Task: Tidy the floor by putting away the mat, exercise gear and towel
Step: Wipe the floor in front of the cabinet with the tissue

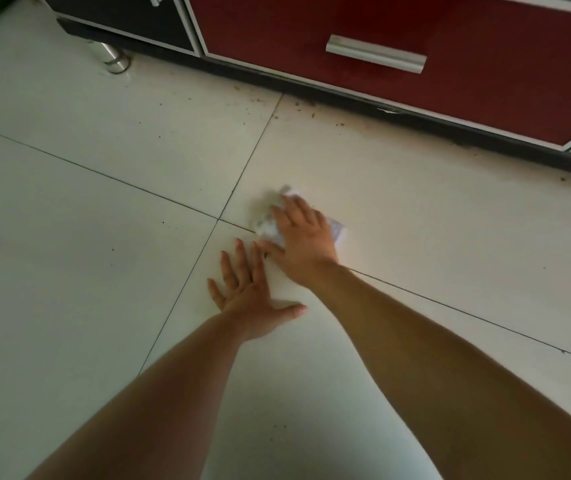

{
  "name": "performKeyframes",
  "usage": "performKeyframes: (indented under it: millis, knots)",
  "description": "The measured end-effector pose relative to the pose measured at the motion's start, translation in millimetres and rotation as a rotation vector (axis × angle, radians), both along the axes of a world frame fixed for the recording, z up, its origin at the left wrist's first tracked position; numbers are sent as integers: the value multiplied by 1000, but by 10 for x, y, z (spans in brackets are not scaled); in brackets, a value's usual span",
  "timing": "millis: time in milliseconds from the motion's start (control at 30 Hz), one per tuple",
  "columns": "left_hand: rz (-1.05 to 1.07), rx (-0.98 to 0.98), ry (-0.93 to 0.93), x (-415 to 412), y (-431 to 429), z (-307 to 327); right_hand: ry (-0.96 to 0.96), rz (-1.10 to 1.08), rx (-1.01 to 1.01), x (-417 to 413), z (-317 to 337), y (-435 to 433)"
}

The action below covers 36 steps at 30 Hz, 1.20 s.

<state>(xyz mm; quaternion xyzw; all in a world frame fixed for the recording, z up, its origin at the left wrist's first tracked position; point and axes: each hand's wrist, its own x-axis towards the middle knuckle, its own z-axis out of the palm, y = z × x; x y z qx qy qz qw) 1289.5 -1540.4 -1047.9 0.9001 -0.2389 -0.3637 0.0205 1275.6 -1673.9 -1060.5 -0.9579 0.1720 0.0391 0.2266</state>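
Tiled floor, right hand on towel — print blurred

Dim, even light is washing the floor; the towel under the right grip is blurring, and the cabinet beyond it is bowing.

Red drawer, silver handle, metal cabinet leg

Floor: pale glossy tiles, dark grout lines crossing just left of a small white towel lying on it. Left hand rests palm-down on the tile, fingers spread, near the towel. Dark crumbs scattered along the cabinet base; its metal leg stands far left.
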Motion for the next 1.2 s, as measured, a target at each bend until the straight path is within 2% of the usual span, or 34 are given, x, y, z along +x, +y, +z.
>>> performKeyframes:
  millis: [67,167,433,633,733,800,933,1000,1133,1200]
  knots:
    - [-15,18,-3,3,-8,14,-57,66,23,-124,-17,110]
    - [8,-6,-31,-6,3,-2,-125,12,31,-492,-67,153]
    - [69,-38,-108,-33,8,20,-161,-312,-69,-1615,-120,-281]
    - [107,-110,-190,-171,-60,86,-162,-651,-83,-2427,-62,-622]
    - [-85,-155,-206,-405,-216,103,-144,-786,-50,-2654,-39,-527]
    - [-253,-183,-193,-672,-391,120,-134,-788,-84,-2741,-21,-406]
    - [-450,-169,-122,-1290,-737,159,-93,-545,-182,-3042,8,-366]
    - [-472,-162,-105,-1516,-845,172,-72,-510,-228,-3283,-5,-473]
    - [-532,-139,-102,-1692,-929,158,-36,-824,-156,-3727,18,-593]
    - [-618,-143,-119,-1696,-933,175,-17,-868,-144,-3811,24,-555]
